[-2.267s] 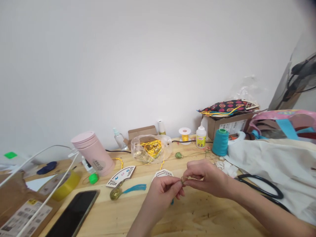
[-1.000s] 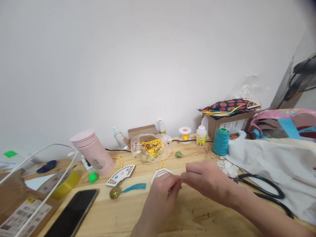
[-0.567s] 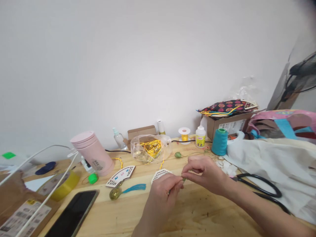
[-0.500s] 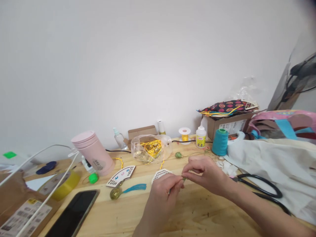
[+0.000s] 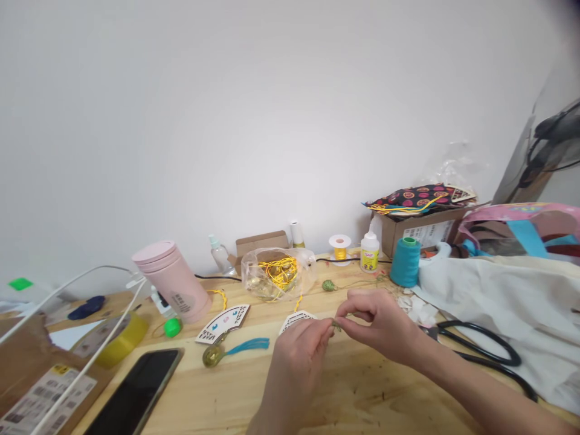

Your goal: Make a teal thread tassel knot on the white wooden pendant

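Fingertip to fingertip over the table, my left hand and my right hand pinch a small piece of olive-green thread; its exact shape is mostly hidden by the fingers. Under my left hand a pale lattice-cut ornament with a yellow cord shows in part. Just beyond my hands lies a small ball of green thread, a strand trailing right. To the left rest a fan-shaped ornament and a brass-coloured round charm with a blue tassel.
Along the back stand a pink tumbler, a clear bag of yellow cords, a yellow thread spool, a glue bottle and a teal thread cone. Black-handled scissors lie right, beside white cloth. A phone lies left.
My two hands have stayed pinched together, with slight finger movement. A little more of the green thread shows between the fingertips.
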The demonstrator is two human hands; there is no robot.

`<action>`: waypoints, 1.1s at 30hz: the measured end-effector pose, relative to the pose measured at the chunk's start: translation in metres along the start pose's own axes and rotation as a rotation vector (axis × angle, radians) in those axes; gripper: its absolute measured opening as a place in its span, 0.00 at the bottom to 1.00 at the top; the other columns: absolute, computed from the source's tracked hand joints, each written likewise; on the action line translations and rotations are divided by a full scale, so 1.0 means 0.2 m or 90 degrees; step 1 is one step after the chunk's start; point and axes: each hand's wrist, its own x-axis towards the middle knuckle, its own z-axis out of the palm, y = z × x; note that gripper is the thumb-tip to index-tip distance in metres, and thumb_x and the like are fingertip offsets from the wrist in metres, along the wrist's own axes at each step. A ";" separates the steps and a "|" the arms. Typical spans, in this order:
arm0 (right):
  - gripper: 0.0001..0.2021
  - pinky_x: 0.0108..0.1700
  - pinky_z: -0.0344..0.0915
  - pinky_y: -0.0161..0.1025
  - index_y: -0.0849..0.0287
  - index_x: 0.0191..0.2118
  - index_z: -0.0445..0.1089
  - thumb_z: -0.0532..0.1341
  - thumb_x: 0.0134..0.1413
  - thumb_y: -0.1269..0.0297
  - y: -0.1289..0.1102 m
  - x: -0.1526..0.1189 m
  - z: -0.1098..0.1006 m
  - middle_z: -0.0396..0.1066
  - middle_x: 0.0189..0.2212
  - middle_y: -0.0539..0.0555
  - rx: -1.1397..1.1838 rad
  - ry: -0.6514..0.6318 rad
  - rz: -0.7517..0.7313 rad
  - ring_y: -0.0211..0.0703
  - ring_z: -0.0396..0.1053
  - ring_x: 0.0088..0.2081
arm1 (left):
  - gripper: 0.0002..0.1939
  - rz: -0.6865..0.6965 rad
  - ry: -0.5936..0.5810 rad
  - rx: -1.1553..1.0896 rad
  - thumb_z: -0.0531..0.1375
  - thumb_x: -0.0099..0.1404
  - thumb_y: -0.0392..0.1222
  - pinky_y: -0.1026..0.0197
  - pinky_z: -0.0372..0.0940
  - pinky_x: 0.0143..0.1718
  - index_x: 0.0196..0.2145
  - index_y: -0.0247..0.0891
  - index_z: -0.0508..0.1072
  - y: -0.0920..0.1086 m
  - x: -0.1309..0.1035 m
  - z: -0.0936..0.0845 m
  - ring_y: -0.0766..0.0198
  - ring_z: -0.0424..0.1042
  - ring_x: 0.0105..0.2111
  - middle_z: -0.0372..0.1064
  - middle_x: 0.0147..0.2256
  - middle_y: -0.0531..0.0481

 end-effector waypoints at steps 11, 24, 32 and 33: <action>0.07 0.20 0.46 0.29 0.61 0.25 0.73 0.59 0.46 0.66 -0.04 -0.01 0.04 0.49 0.15 0.43 0.163 -0.043 0.106 0.29 0.48 0.18 | 0.06 -0.072 0.060 -0.073 0.54 0.59 0.34 0.67 0.63 0.29 0.32 0.37 0.71 -0.01 -0.01 0.00 0.67 0.69 0.26 0.72 0.26 0.50; 0.08 0.19 0.43 0.29 0.60 0.33 0.72 0.58 0.48 0.65 -0.02 -0.02 0.05 0.42 0.14 0.41 0.144 -0.003 0.101 0.30 0.42 0.17 | 0.08 -0.182 -0.014 -0.168 0.53 0.60 0.39 0.67 0.60 0.29 0.30 0.39 0.72 0.00 0.00 -0.01 0.68 0.67 0.26 0.70 0.25 0.53; 0.08 0.20 0.48 0.30 0.60 0.27 0.71 0.56 0.52 0.65 -0.06 -0.01 0.02 0.53 0.13 0.43 0.137 0.011 0.011 0.30 0.47 0.17 | 0.09 -0.392 -0.051 -0.522 0.55 0.57 0.42 0.68 0.61 0.25 0.26 0.37 0.73 0.02 0.02 0.01 0.69 0.64 0.22 0.68 0.21 0.53; 0.09 0.20 0.48 0.30 0.59 0.26 0.70 0.55 0.52 0.65 -0.06 -0.01 0.01 0.52 0.13 0.43 0.128 0.014 0.007 0.30 0.47 0.16 | 0.09 -0.390 -0.051 -0.535 0.56 0.57 0.42 0.68 0.61 0.25 0.25 0.37 0.73 0.03 0.02 0.01 0.69 0.64 0.22 0.69 0.21 0.53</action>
